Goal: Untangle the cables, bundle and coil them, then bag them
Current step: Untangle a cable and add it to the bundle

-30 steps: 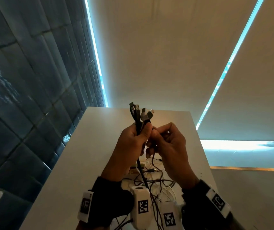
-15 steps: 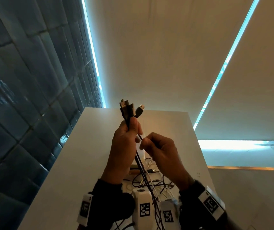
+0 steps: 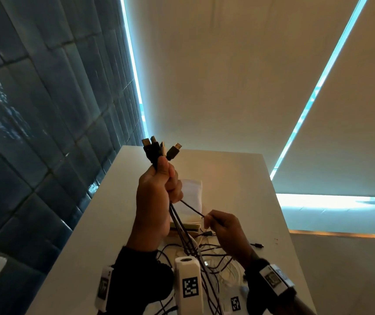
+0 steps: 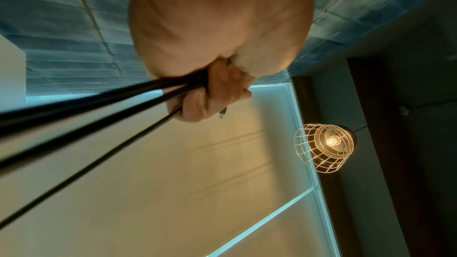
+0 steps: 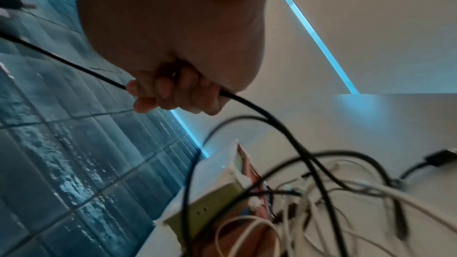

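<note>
Above the desk [image 3: 238, 178], the left hand [image 3: 154, 201] grips gathered plugs [image 3: 157, 148]. The right hand [image 3: 225, 230] pinches one cable [image 3: 192, 209]. Pulling hard could tighten the tangle [image 3: 204, 253] below.

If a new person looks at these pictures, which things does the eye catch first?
First, the left hand, raised above the white table, gripping a bunch of black cables with plugs fanned out on top. Beside it, lower, the right hand pinches one black cable. Below lies a tangle of cables.
</note>
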Demonstrator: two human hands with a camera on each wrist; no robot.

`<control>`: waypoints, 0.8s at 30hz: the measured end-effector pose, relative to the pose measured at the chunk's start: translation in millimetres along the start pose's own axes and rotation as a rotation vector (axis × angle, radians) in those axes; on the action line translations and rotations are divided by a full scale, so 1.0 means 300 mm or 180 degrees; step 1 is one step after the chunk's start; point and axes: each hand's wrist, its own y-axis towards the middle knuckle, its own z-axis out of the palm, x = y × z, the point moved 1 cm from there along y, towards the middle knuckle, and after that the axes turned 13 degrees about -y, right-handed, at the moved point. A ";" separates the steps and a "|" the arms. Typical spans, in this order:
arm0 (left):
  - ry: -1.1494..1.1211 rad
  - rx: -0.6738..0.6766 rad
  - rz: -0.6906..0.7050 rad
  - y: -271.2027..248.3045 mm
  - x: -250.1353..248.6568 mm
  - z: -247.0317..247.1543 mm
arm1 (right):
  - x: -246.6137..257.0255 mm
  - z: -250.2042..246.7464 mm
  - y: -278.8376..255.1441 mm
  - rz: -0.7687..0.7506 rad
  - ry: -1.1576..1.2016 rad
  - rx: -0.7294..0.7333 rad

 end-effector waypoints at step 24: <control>-0.0522 0.0328 -0.1101 0.007 -0.028 0.035 | 0.357 -0.165 -0.029 -0.0944 0.1168 0.0341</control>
